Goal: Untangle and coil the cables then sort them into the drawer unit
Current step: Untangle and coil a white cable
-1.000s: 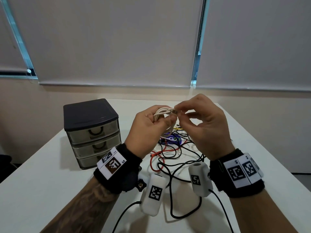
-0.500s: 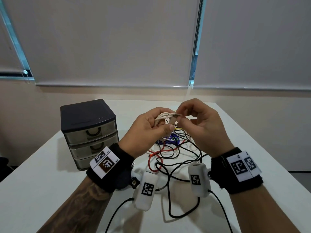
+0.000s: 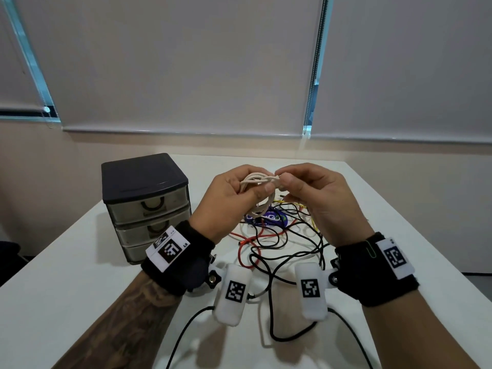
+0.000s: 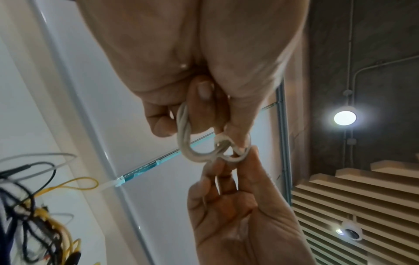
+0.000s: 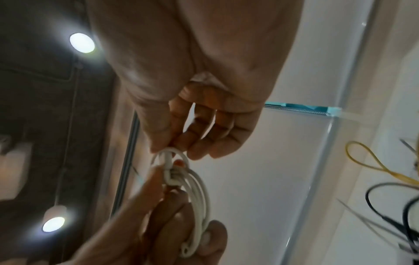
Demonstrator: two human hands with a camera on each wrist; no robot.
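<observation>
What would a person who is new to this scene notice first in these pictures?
First, the two hands raised over the table: the left hand grips a coiled white cable while the right hand pinches its end. Beneath them lies a tangle of cables, black, red and yellow. A dark-topped drawer unit stands at the left, drawers closed.

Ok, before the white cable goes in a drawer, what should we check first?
1. White cable coiled into loops: ok.
2. Left hand grips the coil: ok.
3. Right hand pinches the loose end at the wrap: ok.
4. Wrap tied off so it stays: cannot tell.
5. A drawer open on the drawer unit: not ok, all three look closed.
6. Other cables untangled: not ok, they lie jumbled on the table.
</observation>
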